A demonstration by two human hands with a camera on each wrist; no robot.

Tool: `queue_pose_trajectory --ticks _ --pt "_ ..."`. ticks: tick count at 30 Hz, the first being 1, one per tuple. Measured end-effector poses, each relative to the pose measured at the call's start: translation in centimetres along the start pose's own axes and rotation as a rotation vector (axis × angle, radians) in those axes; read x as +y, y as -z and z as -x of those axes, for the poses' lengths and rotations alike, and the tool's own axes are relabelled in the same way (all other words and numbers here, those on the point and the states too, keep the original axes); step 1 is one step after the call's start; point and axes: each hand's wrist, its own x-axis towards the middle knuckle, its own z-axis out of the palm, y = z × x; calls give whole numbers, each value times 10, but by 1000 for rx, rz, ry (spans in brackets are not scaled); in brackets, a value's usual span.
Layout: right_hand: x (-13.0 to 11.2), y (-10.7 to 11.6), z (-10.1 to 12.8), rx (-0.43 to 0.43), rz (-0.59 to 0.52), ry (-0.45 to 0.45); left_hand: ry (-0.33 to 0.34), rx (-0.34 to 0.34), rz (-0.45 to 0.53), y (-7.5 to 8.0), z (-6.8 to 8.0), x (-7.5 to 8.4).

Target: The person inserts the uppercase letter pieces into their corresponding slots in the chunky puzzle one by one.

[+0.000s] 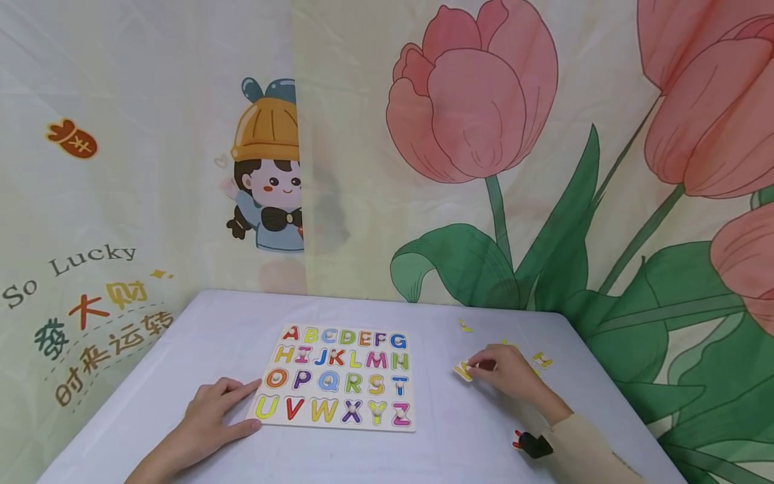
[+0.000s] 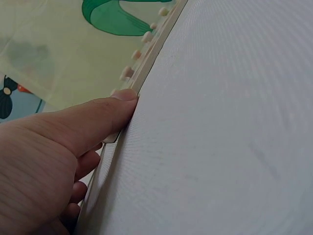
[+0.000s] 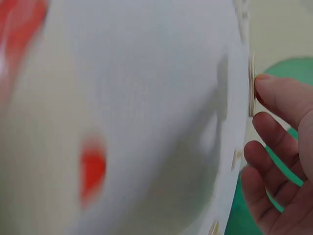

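Observation:
A white alphabet puzzle board (image 1: 335,427) with colourful letters lies on the table, and several letters carry small knobs. My left hand (image 1: 208,417) rests at its left side, forefinger tip at the edge and thumb at the near left corner. In the left wrist view the thumb (image 2: 98,117) lies along the board's edge (image 2: 155,54). To the right of the board, my right hand (image 1: 508,370) pinches a yellow letter piece (image 1: 463,372) between thumb and finger. That piece shows edge-on in the right wrist view (image 3: 252,90), with the other fingers loosely bent below.
More yellow letter pieces lie near the right hand, one at the back (image 1: 465,327) and one H-like piece (image 1: 542,361) to the right. A black and red thing (image 1: 533,444) is at the right sleeve (image 1: 583,450). Printed curtains (image 1: 351,134) hang behind the white table (image 1: 441,450).

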Motion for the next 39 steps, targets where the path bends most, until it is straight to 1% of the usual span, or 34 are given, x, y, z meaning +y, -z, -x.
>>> queue_pose_trajectory --ticks 3,6,9,18,24,27,32,34,39 --pt "-27 -9 -2 7 -28 -2 2 4 -1 0 -1 0" --pt "-59 -19 -5 3 -47 -39 10 -1 1 0 -1 0" --pt "-86 -31 -8 -6 -67 -56 18 -11 4 0 -1 1" --pt "-155 -74 -18 -13 -199 11 20 -8 9 1 -1 2" --pt "-196 -103 -25 -22 -213 19 8 10 7 0 1 0" --pt "-210 -117 -29 -24 -211 25 10 6 5 1 2 0" --pt "-222 -139 -34 -11 -197 42 18 -5 7 0 2 -1" --pt "-224 -144 -35 -8 -189 36 16 -2 8 0 1 -1" --pt "-231 -148 -38 -34 -179 -6 3 11 5 0 1 0"
